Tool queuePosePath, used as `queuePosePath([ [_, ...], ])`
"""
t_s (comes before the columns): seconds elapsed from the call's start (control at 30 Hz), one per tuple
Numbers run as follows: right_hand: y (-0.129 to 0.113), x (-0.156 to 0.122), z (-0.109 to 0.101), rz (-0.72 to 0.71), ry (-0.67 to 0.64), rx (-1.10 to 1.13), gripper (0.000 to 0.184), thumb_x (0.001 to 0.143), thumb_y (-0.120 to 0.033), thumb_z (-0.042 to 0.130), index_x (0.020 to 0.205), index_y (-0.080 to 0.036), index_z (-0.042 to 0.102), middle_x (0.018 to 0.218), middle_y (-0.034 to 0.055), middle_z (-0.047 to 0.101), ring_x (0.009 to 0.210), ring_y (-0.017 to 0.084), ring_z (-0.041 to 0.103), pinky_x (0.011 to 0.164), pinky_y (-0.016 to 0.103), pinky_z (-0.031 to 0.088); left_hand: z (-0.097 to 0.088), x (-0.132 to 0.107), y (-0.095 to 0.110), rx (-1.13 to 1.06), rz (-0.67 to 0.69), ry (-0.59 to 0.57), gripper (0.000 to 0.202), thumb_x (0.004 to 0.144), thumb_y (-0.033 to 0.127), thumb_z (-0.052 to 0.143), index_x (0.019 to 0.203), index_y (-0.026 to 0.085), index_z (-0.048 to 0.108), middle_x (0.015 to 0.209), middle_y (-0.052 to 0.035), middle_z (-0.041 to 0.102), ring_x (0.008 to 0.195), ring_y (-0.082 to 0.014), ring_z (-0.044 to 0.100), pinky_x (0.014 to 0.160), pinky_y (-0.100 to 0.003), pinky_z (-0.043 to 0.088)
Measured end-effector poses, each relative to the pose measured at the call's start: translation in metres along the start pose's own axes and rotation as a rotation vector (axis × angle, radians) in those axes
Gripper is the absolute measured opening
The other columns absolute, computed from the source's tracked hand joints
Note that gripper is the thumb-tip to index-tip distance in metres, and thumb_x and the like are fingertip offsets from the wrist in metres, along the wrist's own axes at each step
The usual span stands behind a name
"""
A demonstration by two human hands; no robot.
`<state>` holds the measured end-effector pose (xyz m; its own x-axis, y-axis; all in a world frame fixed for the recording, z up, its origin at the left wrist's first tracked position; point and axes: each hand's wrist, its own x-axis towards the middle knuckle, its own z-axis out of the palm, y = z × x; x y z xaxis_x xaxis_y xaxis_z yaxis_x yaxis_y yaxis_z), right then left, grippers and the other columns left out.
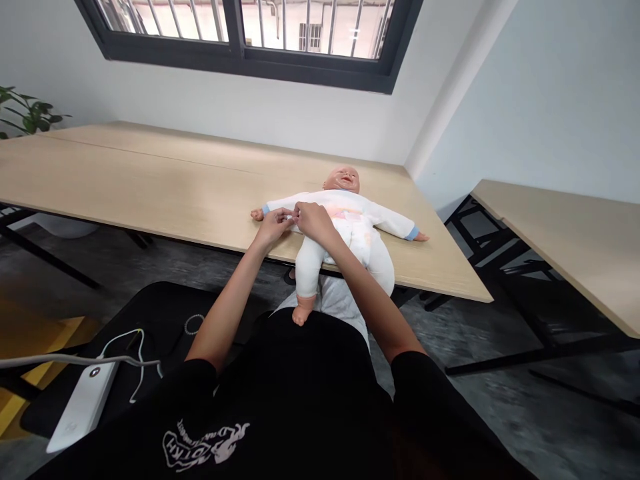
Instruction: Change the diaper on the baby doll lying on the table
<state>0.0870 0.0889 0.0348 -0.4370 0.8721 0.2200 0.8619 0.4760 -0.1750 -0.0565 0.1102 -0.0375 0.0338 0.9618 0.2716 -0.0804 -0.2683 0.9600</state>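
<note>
A baby doll (334, 199) lies on its back at the table's front edge, its head toward the window and its legs toward me. It wears a white top with light blue cuffs. A white diaper (356, 239) with a pale coloured print covers its hips. At the doll's waist, on the left of the view, my left hand (274, 225) pinches a white edge that looks like the diaper's side. My right hand (313, 220) meets it there, fingertips pressed together on the same edge. The fingers partly hide this spot. One bare foot (303, 312) hangs against my shirt.
The light wooden table (150, 180) runs along the wall under a barred window (240, 40). A black chair (165, 313) at my left bears a white power bank (83, 403) with a cable and a bracelet (193, 325). Another table (565, 227) stands at the right.
</note>
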Motion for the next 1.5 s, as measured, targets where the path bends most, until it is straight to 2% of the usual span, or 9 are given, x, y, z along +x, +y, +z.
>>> queuePosePath([
  [0.2, 0.002, -0.002, 0.003, 0.007, 0.041, 0.034, 0.031, 0.097, -0.007, 0.042, 0.117, -0.010, 0.065, 0.117, 0.0126, 0.069, 0.109, 0.025, 0.061, 0.090, 0.032, 0.042, -0.003, 0.000, 0.000, -0.030, -0.028, 0.078, 0.013, 0.076, 0.023, 0.065, 0.085, 0.016, 0.071, 0.072, -0.0012, 0.066, 0.063, -0.0115, 0.055, 0.058, -0.022, 0.042],
  [0.37, 0.003, 0.002, 0.006, -0.016, 0.026, 0.064, 0.028, 0.103, -0.032, 0.052, 0.116, -0.011, 0.066, 0.113, 0.0117, 0.070, 0.105, 0.025, 0.063, 0.088, 0.032, 0.044, -0.005, -0.003, 0.000, -0.127, -0.005, 0.063, 0.025, 0.068, 0.017, 0.076, 0.092, 0.016, 0.069, 0.079, -0.0016, 0.070, 0.073, -0.0121, 0.063, 0.070, -0.023, 0.050],
  [0.43, 0.004, 0.003, 0.006, -0.021, 0.026, 0.091, 0.030, 0.102, -0.035, 0.054, 0.116, -0.011, 0.065, 0.113, 0.0108, 0.071, 0.102, 0.024, 0.064, 0.086, 0.031, 0.045, -0.005, -0.004, 0.000, -0.145, -0.003, 0.063, 0.029, 0.066, 0.018, 0.080, 0.092, 0.016, 0.068, 0.081, -0.0015, 0.071, 0.075, -0.0123, 0.064, 0.073, -0.024, 0.051],
  [0.63, 0.009, 0.004, 0.008, -0.004, 0.037, 0.162, 0.022, 0.099, -0.019, 0.051, 0.115, -0.012, 0.065, 0.113, 0.0095, 0.071, 0.106, 0.022, 0.063, 0.091, 0.030, 0.044, -0.003, -0.004, 0.001, -0.123, 0.030, 0.049, 0.031, 0.063, 0.022, 0.086, 0.087, 0.015, 0.068, 0.082, -0.0028, 0.070, 0.077, -0.0133, 0.065, 0.077, -0.028, 0.052],
  [0.77, 0.013, 0.005, 0.010, -0.025, 0.055, 0.232, 0.030, 0.093, -0.008, 0.047, 0.119, -0.012, 0.062, 0.117, 0.0083, 0.070, 0.107, 0.020, 0.063, 0.092, 0.028, 0.044, -0.002, -0.005, 0.002, -0.104, 0.047, 0.026, 0.035, 0.059, 0.024, 0.088, 0.087, 0.015, 0.068, 0.082, -0.0032, 0.070, 0.077, -0.0139, 0.064, 0.078, -0.028, 0.053],
  [1.03, 0.016, 0.006, 0.015, -0.016, 0.093, 0.300, 0.032, 0.092, -0.009, 0.046, 0.122, -0.013, 0.056, 0.110, 0.0084, 0.071, 0.105, 0.020, 0.064, 0.092, 0.029, 0.044, 0.000, -0.007, 0.004, -0.064, 0.025, 0.006, 0.028, 0.067, 0.029, 0.086, 0.084, 0.015, 0.070, 0.088, -0.0050, 0.071, 0.081, -0.0141, 0.065, 0.080, -0.028, 0.052],
  [1.23, 0.016, 0.004, 0.016, -0.041, 0.089, 0.322, 0.035, 0.091, -0.007, 0.049, 0.123, -0.015, 0.057, 0.111, 0.0063, 0.071, 0.105, 0.019, 0.064, 0.091, 0.028, 0.045, 0.000, -0.006, 0.003, -0.096, 0.017, 0.052, 0.032, 0.062, 0.025, 0.088, 0.085, 0.014, 0.069, 0.087, -0.0037, 0.069, 0.081, -0.0132, 0.064, 0.079, -0.026, 0.052],
  [1.4, 0.018, 0.005, 0.015, -0.053, 0.104, 0.373, 0.033, 0.088, -0.006, 0.051, 0.119, -0.015, 0.060, 0.103, 0.0052, 0.072, 0.099, 0.020, 0.065, 0.087, 0.029, 0.046, -0.001, -0.006, 0.005, -0.116, 0.005, 0.030, 0.042, 0.064, 0.025, 0.084, 0.103, 0.015, 0.071, 0.082, -0.0011, 0.069, 0.075, -0.0118, 0.064, 0.074, -0.024, 0.051],
  [1.5, 0.017, 0.004, 0.014, -0.047, 0.115, 0.347, 0.034, 0.088, -0.005, 0.048, 0.119, -0.015, 0.059, 0.101, 0.0050, 0.072, 0.096, 0.020, 0.065, 0.084, 0.029, 0.045, -0.001, -0.006, 0.005, -0.135, -0.013, 0.032, 0.038, 0.068, 0.023, 0.080, 0.104, 0.016, 0.071, 0.084, -0.0025, 0.071, 0.075, -0.0124, 0.065, 0.072, -0.024, 0.051],
])
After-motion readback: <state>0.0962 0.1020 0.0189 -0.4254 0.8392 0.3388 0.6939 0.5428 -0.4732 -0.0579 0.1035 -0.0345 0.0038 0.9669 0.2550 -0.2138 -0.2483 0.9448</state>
